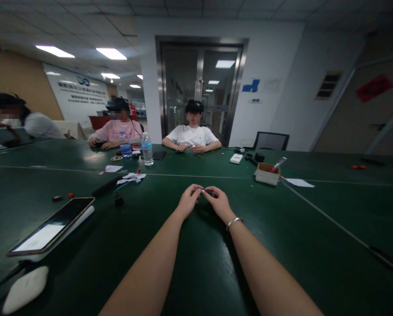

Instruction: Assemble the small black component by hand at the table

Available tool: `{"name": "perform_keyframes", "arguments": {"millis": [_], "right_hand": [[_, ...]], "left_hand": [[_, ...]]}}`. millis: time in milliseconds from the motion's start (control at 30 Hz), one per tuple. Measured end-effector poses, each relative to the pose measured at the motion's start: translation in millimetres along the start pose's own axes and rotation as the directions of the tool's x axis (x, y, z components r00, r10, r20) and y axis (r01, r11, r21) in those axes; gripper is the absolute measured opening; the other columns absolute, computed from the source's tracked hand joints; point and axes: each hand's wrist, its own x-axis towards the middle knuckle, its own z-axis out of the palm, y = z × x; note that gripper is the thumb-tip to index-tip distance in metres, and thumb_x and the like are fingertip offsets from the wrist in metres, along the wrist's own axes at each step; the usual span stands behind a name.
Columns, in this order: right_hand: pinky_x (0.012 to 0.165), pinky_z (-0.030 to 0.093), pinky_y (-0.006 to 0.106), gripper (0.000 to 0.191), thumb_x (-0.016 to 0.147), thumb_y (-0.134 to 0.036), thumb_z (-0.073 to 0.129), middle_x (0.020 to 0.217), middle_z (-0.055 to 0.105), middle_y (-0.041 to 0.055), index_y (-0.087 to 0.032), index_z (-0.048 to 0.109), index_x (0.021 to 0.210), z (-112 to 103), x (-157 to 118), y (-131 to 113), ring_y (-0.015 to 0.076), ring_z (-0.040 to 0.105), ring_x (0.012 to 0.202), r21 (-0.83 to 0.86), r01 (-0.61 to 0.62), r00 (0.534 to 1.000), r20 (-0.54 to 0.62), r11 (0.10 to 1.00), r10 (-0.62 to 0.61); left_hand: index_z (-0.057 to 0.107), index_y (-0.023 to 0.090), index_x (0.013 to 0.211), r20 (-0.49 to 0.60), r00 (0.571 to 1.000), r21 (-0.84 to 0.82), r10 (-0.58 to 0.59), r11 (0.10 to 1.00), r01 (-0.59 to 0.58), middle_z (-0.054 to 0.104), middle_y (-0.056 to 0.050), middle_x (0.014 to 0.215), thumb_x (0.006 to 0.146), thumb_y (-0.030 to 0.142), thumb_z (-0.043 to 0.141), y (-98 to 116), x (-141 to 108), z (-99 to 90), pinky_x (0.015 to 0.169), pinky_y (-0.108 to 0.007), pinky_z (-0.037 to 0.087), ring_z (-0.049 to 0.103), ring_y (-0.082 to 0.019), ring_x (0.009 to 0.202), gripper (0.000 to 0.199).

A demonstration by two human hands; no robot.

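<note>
Stretching toward the glass doors (180, 83), the green table (203, 267) is filling the head view. A phone (53, 226) is lying at left, a small box (267, 176) is standing at right. Between them, the left hand (188, 202) and right hand (219, 202) are pinching a small dark object (210, 192), their fingers partly hiding it.
</note>
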Motion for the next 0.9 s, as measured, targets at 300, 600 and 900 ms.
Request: {"name": "perform_keyframes", "arguments": {"millis": [300, 600, 900], "right_hand": [[0.047, 0.036, 0.022, 0.032, 0.073, -0.044, 0.064, 0.061, 0.052, -0.0032, -0.019, 0.066, 0.091, -1.0, -1.9, 3.3, 0.0105, 0.045, 0.052, -0.104, -0.002, 1.000, 0.024, 0.995, 0.005], [0.035, 0.038, 0.020, 0.035, 0.077, -0.043, 0.057, 0.062, 0.057, -0.0036, -0.016, 0.059, 0.099, -4.5, -1.3, -1.8, 0.0061, 0.043, 0.035, 0.155, -0.194, 0.979, 0.085, 0.969, 0.183], [0.034, 0.039, 0.019, 0.037, 0.073, -0.043, 0.064, 0.068, 0.065, 0.0005, -0.015, 0.060, 0.098, -6.8, 0.6, 3.3, 0.0053, 0.046, 0.033, 0.178, -0.174, 0.981, 0.117, 0.968, 0.155]], "left_hand": [[0.060, 0.016, 0.097, 0.053, 0.999, -0.037, 0.007, 0.999, -0.005, 0.061, -0.004, 0.085, 0.080, 0.034, 0.057, -17.5, -2.2, -5.0, 0.062, -0.023, 0.047, 0.058, -0.013, 0.074, 0.025], [0.060, 0.015, 0.094, 0.035, 0.999, -0.005, 0.021, 1.000, -0.021, 0.061, -0.001, 0.074, 0.077, 0.033, 0.063, -28.0, 1.1, -4.7, 0.060, -0.024, 0.045, 0.057, -0.011, 0.065, 0.025], [0.060, 0.015, 0.092, 0.036, 0.999, 0.000, 0.014, 1.000, -0.014, 0.061, -0.002, 0.071, 0.078, 0.033, 0.061, -28.0, 1.2, -5.4, 0.061, -0.025, 0.046, 0.058, -0.012, 0.065, 0.023]]}}
